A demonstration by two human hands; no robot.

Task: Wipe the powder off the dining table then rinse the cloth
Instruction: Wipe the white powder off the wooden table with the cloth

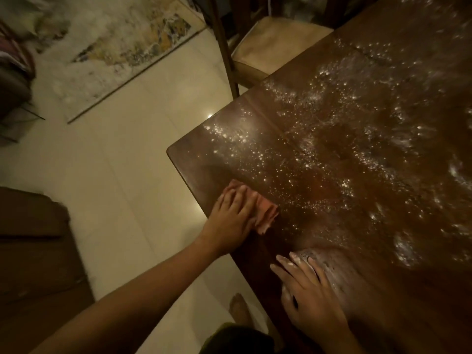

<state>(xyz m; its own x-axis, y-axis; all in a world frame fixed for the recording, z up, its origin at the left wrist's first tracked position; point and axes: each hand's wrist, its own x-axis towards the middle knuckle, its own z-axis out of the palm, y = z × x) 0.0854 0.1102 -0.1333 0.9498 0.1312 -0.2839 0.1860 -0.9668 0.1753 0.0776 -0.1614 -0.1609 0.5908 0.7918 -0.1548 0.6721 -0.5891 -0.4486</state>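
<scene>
A dark brown wooden dining table (194, 164) fills the right side of the view. White powder (319, 139) is scattered over much of its top, thickest toward the right. A crumpled pink cloth (267, 213) lies near the table's left edge, and my left hand (233, 213) presses flat on it with fingers spread. My right hand (305, 295) rests palm down on the table near the front edge, fingers apart and dusted with powder, holding nothing. A smeared patch of powder lies under its fingertips.
A chair with a beige cushion (270, 44) stands at the table's far side. The pale tiled floor (127, 187) lies to the left, with a patterned rug (115, 42) beyond. A brown sofa (33, 251) is at the lower left. My foot (238, 306) shows below the table edge.
</scene>
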